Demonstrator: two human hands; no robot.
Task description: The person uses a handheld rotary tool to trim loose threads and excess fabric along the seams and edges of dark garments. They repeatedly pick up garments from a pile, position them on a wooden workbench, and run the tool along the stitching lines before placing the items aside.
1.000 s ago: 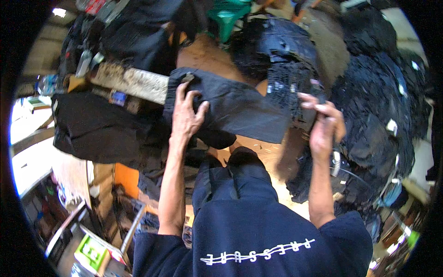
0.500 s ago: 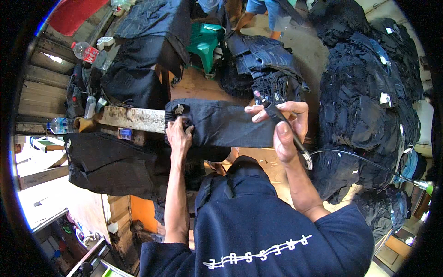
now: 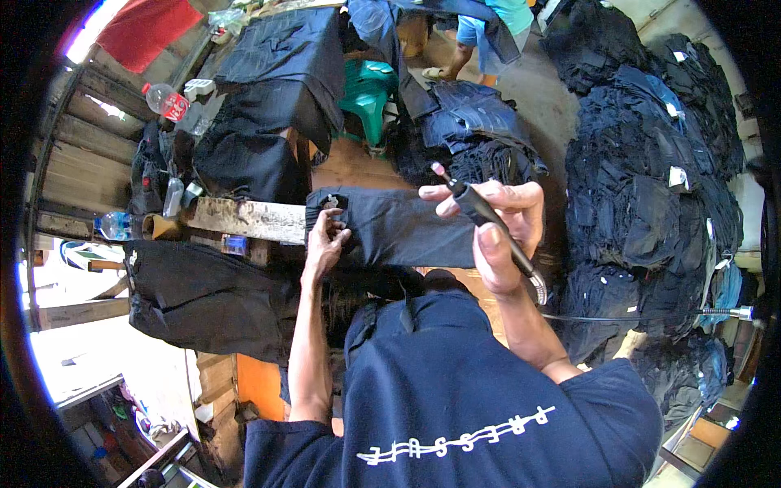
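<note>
Dark trousers, of which one leg shows, are drawn over a wooden board in front of me. My left hand rests on the leg's left end, its fingers bent and apart, beside a small pale worn patch. Above the leg's right end, my right hand grips a slim black rotary tool handpiece like a pen. The tool's small pinkish tip points up and left, clear of the cloth. From its rear end a flexible shaft runs off to the right.
Tall heaps of dark garments line the right side. More folded jeans lie ahead near a green plastic stool. Dark trousers hang at left by the bare board. Bottles stand farther left. Another person's legs show at the back.
My left hand's fingers have lifted and curled back from the worn patch. My right hand still holds the handpiece, slightly lower and turned. The view has shifted a little.
</note>
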